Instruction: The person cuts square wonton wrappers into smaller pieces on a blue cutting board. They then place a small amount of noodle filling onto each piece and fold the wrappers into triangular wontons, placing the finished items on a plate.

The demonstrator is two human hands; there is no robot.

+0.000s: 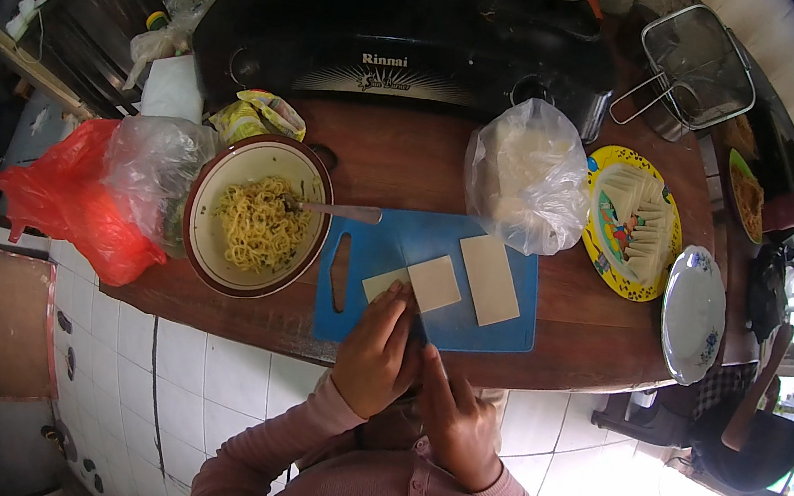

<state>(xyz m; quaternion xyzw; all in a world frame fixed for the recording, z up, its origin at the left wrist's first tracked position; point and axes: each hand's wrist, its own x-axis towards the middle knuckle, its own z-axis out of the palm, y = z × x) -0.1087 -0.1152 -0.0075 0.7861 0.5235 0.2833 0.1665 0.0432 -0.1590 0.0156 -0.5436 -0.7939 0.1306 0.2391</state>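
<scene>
A blue cutting board (498, 339) lies at the table's front edge, with pale, flat pieces on it that look like dough sheets or bread. One is a whole rectangle (490, 280) on the right; beside it lie a squarish piece (435, 283) and a smaller, partly covered one (380, 284). My left hand (376, 346) presses its fingertips on the smaller piece and the square's edge. My right hand (458, 412) is closed around a knife (419, 331), index finger stretched along it. Only a dark bit of blade shows between my hands; the handle is hidden.
Left of the board stands a bowl of noodles (265, 224) with a spoon (342, 211), beside red and clear bags (83, 192). A clear bag (530, 175) touches the board's far edge. Rightward are a yellow plate (609, 161) of pale pieces and a white plate (693, 317). A black stove (395, 37) stands behind.
</scene>
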